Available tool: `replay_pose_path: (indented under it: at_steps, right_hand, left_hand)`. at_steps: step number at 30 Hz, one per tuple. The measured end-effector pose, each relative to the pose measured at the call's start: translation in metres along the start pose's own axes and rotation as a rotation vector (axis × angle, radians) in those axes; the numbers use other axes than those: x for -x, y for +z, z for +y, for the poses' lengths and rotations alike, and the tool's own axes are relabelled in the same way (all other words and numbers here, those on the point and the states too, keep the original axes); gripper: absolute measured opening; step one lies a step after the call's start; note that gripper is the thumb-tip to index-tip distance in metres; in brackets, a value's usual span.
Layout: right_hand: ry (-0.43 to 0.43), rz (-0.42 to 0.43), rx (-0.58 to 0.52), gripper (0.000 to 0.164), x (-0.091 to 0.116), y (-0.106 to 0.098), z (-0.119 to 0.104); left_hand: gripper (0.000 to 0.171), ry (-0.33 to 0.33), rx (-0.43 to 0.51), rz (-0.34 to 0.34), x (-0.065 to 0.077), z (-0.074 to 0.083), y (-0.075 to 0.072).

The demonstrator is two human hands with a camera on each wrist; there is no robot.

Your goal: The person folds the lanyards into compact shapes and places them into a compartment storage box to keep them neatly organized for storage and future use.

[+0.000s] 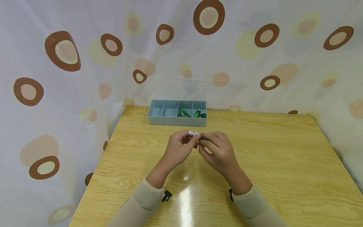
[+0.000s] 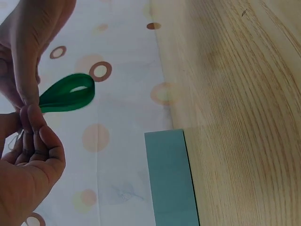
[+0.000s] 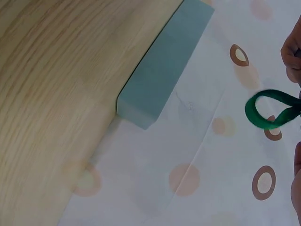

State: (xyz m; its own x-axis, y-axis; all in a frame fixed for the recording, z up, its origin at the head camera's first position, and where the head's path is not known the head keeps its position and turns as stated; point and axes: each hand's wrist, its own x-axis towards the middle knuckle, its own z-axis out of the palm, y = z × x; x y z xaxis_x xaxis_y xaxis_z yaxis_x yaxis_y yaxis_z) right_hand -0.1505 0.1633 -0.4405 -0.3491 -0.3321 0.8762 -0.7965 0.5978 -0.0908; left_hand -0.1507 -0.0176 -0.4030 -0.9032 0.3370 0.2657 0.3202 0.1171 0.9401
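My left hand (image 1: 178, 148) holds a small white strip (image 1: 194, 133) between thumb and fingers. What kind of strip it is cannot be made out. Fingertips of my right hand (image 1: 219, 151) meet the left ones and pinch a green ribbon loop (image 2: 70, 94) at its gathered end. The loop (image 3: 257, 110) stands out from the fingers like a teardrop, its pinched ends mostly hidden by the fingertips. Both hands are raised in front of a blue-grey divided box (image 1: 177, 121). More green ribbon pieces (image 1: 185, 113) lie in its two right-hand compartments.
The box stands near the back edge of the wood-grain table (image 1: 269, 157). A white patterned curtain (image 1: 181, 56) hangs close behind the table and along its left side. Dark buckles (image 1: 166, 196) stick out at both wrists.
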Motion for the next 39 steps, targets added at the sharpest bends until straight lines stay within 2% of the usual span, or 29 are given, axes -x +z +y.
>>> replay_pose_path:
  at_steps: [7,16,21,23,25,29,33,36,39]
  right_hand:
    - [0.119,0.039,-0.218,0.007,0.002,0.002,-0.001]
    - [0.266,0.046,-0.378,0.028,-0.002,0.001,-0.006]
    - [0.376,-0.02,-0.38,0.046,0.002,-0.001,-0.004]
    - [0.425,-0.057,-0.374,0.048,0.005,-0.001,-0.002]
    - [0.477,-0.111,-0.376,0.047,0.009,-0.001,0.002]
    - [0.587,-0.227,-0.404,0.029,0.022,-0.001,0.01]
    - [0.657,-0.243,-0.541,0.016,0.031,-0.004,0.014]
    - [0.686,-0.203,-0.694,0.017,0.034,-0.008,0.016]
    - [0.664,-0.157,-0.846,0.021,0.033,-0.014,0.016]
  left_hand:
    - [0.015,0.015,0.024,-0.006,-0.001,0.002,-0.001]
    - [0.013,0.061,0.008,0.047,-0.002,0.009,-0.002]
    - [0.014,0.07,0.04,0.056,-0.002,0.008,-0.003]
    - [0.015,0.071,0.05,0.058,-0.003,0.008,-0.003]
    - [0.016,0.067,0.054,0.063,-0.003,0.007,-0.003]
    - [0.017,0.052,0.055,0.072,-0.002,0.006,-0.004]
    - [0.017,0.046,0.038,0.086,-0.002,0.006,-0.006]
    - [0.016,0.05,0.024,0.097,-0.001,0.006,-0.008]
    - [0.016,0.056,0.016,0.104,-0.001,0.007,-0.01]
